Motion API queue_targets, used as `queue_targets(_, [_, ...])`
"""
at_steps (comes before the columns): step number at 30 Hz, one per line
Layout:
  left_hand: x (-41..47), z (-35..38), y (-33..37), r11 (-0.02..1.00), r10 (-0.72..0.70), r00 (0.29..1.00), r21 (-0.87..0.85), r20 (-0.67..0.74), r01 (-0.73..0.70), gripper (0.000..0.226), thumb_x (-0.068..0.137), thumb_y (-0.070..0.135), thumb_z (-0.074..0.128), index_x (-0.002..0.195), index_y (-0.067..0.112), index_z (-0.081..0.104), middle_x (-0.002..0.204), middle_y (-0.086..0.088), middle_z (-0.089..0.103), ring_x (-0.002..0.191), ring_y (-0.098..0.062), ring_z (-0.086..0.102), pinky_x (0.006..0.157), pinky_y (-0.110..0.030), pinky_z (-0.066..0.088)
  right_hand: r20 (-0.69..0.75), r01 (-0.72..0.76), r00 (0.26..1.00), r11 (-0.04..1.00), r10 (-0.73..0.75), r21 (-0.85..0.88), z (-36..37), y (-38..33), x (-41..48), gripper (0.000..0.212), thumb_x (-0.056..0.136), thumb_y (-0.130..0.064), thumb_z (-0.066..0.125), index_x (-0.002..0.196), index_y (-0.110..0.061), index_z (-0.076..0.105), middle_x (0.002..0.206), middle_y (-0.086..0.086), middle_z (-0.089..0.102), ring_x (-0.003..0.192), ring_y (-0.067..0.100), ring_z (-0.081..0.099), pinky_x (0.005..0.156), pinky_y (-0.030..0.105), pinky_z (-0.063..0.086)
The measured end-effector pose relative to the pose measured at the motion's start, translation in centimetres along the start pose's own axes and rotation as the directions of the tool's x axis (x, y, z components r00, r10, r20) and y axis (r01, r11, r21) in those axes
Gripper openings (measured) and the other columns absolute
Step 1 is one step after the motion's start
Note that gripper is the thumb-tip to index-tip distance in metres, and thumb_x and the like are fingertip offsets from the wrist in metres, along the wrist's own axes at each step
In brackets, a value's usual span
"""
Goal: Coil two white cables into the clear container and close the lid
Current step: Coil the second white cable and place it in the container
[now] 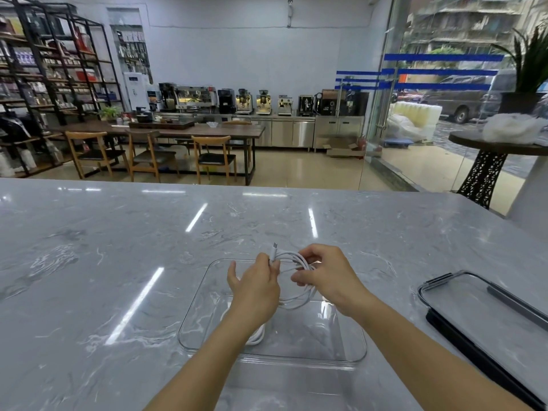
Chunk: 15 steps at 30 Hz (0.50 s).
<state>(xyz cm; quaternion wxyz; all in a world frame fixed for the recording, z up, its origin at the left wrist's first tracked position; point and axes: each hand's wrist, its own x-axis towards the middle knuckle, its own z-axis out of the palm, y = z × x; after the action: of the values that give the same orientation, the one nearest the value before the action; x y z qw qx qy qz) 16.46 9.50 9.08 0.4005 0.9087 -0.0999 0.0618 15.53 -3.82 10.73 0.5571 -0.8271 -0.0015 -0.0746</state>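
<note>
Container (195, 295) open, lid (486, 304) well right

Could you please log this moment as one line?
hands: left, right coiling cable | container: one cable inside | lid: off

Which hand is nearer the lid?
Right. The right hand holds the cable above the container, on the lid's side; the left hand is farther away.
</note>
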Motion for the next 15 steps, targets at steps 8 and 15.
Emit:
queue_targets(8, [-0.7,-0.7,0.8,0.917,0.007,0.988,-0.395,0.153,0.054,0.028,0.098,0.032,0.036,0.075,0.017,0.042,0.065,0.002,0.068,0.072,-0.017,0.061,0.071,-0.032,0.045,0.075,0.457,0.776,0.476,-0.626,-0.751,0.1,1.2,-0.7,0.025,0.070,-0.008,0.072,0.090,-0.018,0.061,0.075,0.005,0.058,0.053,0.021,0.055,0.046,0.029,0.047])
queue_targets(15, [-0.8,-1.1,1.6,0.823,-0.071,0.975,-0.541,0.209,0.176,0.031,0.098,0.027,0.038,0.102,0.001,0.055,0.093,-0.003,0.071,0.080,-0.007,0.068,0.083,-0.031,0.047,0.009,0.551,0.591,0.396,-0.806,-0.734,-0.4,1.5,-0.7,0.015,0.082,-0.015,0.056,0.087,-0.006,0.067,0.072,0.005,0.070,0.051,0.018,0.063,0.040,0.026,0.049])
